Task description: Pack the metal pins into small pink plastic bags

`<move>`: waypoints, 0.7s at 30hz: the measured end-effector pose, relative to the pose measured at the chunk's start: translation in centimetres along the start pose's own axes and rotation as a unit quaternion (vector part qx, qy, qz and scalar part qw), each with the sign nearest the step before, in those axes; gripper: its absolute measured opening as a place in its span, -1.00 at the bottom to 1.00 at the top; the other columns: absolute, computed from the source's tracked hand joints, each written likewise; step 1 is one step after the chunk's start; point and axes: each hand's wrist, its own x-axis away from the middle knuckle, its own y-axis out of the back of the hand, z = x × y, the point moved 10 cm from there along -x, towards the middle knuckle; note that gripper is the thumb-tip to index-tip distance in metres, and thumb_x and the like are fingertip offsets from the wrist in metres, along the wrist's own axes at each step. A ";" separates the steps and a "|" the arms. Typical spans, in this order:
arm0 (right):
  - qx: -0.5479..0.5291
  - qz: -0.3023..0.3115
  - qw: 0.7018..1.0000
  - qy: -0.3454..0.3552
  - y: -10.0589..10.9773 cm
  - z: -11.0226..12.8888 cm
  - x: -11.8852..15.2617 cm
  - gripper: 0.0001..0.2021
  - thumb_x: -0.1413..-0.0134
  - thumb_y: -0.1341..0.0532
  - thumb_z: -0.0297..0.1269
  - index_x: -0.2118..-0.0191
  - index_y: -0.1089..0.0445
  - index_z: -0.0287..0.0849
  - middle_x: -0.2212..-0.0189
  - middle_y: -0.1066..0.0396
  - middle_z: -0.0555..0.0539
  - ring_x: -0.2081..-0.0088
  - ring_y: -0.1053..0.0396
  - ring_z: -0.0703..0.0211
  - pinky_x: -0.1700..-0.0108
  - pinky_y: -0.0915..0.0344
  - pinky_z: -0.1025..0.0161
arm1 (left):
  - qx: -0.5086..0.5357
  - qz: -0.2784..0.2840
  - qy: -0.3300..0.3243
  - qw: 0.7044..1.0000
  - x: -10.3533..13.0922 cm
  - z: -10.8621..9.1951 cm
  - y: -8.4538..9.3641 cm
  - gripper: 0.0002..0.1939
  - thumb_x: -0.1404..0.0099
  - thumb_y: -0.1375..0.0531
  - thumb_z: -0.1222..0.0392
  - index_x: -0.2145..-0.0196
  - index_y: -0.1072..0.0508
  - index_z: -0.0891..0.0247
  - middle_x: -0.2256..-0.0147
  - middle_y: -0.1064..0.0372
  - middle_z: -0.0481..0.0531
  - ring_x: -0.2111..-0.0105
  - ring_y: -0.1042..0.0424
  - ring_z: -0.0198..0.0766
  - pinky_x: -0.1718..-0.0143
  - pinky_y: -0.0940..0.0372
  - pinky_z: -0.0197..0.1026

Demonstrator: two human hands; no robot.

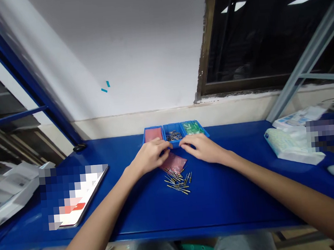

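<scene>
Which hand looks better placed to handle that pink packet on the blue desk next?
Probably the left hand: it overlaps the edge of the pink packet in this view, while blue desk shows between the packet and the right hand.

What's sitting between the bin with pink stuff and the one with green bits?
Another blue bin, holding thin metal pieces; the head view shows it.
</scene>
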 end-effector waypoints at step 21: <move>0.011 0.148 0.987 0.060 -5.3 2.3 2.9 -0.81 -0.34 -0.10 -0.30 0.07 -0.45 -0.11 0.13 -0.41 -0.12 0.08 -0.39 0.08 0.04 -0.32 0.17 | 0.031 0.133 0.049 0.989 0.4 0.2 -5.0 -0.73 -0.31 -0.08 0.42 0.13 -0.47 0.22 0.21 -0.47 0.03 0.24 -0.46 -0.24 0.21 -0.33 -0.25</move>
